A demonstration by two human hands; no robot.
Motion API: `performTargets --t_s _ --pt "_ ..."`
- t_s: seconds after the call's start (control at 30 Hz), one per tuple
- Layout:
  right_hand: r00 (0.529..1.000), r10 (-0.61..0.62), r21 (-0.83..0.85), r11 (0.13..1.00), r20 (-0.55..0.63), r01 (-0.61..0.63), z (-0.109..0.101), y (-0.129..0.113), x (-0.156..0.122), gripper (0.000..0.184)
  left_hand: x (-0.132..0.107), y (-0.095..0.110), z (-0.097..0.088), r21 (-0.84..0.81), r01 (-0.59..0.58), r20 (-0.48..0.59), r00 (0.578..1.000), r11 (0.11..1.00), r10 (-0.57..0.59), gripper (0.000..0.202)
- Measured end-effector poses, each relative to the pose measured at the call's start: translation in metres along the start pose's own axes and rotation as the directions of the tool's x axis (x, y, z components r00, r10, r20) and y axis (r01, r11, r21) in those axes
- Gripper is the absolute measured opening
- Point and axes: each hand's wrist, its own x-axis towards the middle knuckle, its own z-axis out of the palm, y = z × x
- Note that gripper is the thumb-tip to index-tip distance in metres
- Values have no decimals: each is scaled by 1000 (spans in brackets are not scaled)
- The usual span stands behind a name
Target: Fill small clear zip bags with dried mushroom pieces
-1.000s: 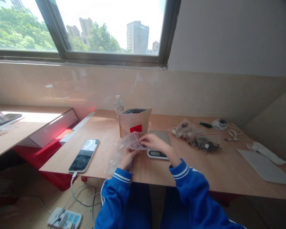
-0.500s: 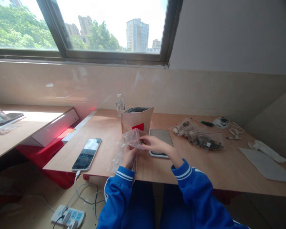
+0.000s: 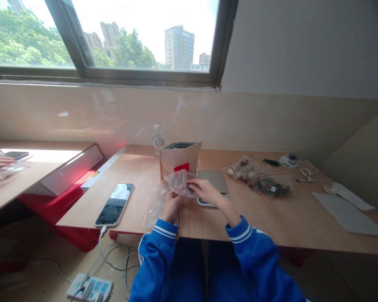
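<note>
Pinching the bag (image 3: 179, 183) at its top, the right hand (image 3: 208, 192) is holding it. The left hand (image 3: 171, 206) is gripping it lower; a firm 2-handed hold is suiting the thin film.

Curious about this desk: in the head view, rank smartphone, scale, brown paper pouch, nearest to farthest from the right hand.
1. Scale, just behind the right hand holding the zip bag.
2. Brown paper pouch, behind, slightly left.
3. Smartphone, far left, near table edge.

Your view is brightly daylit from the window (image 3: 138, 33); its sky is blown out. Glare sits on the phone (image 3: 115, 204) and left desk (image 3: 40, 155). Frame edges bow; under the table (image 3: 271, 222) is dim.
</note>
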Motion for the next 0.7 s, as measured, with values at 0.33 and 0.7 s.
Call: performTargets --t_s 0.33,0.7 --pt "986 72 63 996 -147 -63 1 5 -3 30 -3 3 4 -42 53 30 998 998 -51 36" --pt "970 96 126 990 -222 -69 4 1 -4 29 -4 4 1 -86 110 56 993 990 -106 25"
